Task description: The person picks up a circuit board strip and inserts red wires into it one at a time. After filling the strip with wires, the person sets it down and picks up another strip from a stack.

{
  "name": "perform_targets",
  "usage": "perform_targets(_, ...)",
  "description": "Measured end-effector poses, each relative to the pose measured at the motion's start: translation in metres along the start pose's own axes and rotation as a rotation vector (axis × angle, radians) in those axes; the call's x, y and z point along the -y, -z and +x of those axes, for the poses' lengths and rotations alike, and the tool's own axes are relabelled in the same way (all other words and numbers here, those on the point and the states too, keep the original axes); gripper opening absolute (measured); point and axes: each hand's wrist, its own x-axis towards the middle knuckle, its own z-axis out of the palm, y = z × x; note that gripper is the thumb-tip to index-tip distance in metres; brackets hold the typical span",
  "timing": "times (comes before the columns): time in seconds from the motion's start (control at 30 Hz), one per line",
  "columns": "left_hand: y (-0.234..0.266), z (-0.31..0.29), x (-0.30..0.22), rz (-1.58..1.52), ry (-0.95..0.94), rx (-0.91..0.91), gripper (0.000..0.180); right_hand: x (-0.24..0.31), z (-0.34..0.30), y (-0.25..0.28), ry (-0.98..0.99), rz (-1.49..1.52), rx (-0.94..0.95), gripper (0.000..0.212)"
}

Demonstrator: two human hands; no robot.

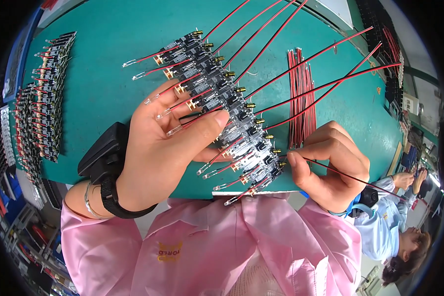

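Note:
A long panel of joined black circuit boards (pixel 202 69) slants across the middle, above the table. My left hand (pixel 155 148) grips it, thumb on the upper face and fingers beneath. Short red-and-black leads with small clear-tipped ends (pixel 148 100) stick out along its left edge. Brass-coloured parts line the right edge, and several long red-and-black wires fan out from there. Close to the panel's lower right end, my right hand (pixel 333 170) pinches a thin red-and-black wire (pixel 340 172) between thumb and forefinger. The wire trails right past the wrist; its tip is hard to make out.
A bundle of red-and-black wires (pixel 302 98) lies on the green table (pixel 108 49) to the right. Rows of similar board panels (pixel 49 98) with leads stand on the left. Another person in a light blue coat (pixel 385 227) works at the far right.

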Motion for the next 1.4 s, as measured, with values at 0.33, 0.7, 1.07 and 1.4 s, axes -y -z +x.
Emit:
perform_targets(0.33, -0.001, 0.0, 0.002, 0.004, -0.023, -0.006, 0.031, -0.001, 0.001, -0.002, 0.051, -0.034, 0.004, 0.013)
perform_targets(0.7, 0.0, 0.001, 0.0, -0.01, 0.002, 0.02, 0.029, -0.003, 0.0, -0.003, 0.029, 0.022, 0.059, 0.013)
perform_targets(1.07, 0.0, 0.001, 0.001, -0.004, -0.005, 0.024, 0.028, -0.003, 0.002, -0.005, -0.016, 0.047, 0.064, 0.012)
perform_targets(1.4, 0.001, 0.0, -0.001, -0.002, 0.027, 0.007, 0.026, -0.011, -0.001, -0.003, -0.367, 0.445, 0.022, 0.013)
